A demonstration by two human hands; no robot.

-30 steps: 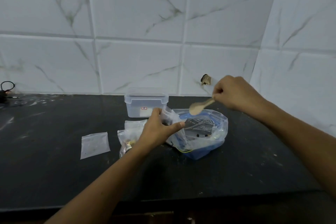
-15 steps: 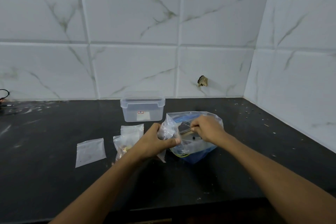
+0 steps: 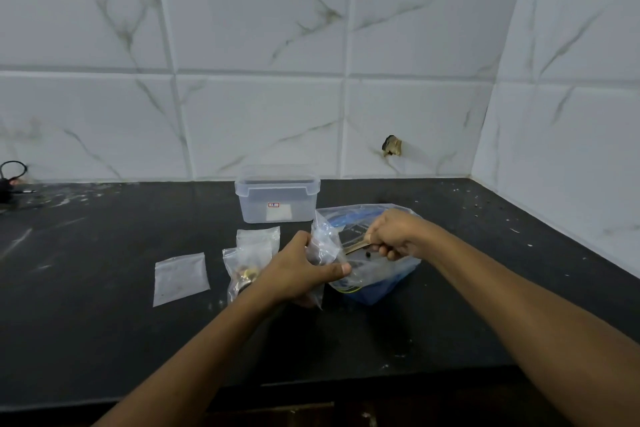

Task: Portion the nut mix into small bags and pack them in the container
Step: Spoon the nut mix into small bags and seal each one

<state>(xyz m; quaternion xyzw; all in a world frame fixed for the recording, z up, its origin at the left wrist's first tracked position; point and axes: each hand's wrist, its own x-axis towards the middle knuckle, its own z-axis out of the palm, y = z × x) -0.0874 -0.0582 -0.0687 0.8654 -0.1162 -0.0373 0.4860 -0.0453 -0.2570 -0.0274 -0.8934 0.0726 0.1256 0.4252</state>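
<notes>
Crinkling in the left hand (image 3: 304,274) — clear, creased small bag (image 3: 323,246).

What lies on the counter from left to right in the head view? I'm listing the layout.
Black cable → empty small bag → filled small bags → left hand with the bag being filled → right hand with the wooden spoon.
</notes>
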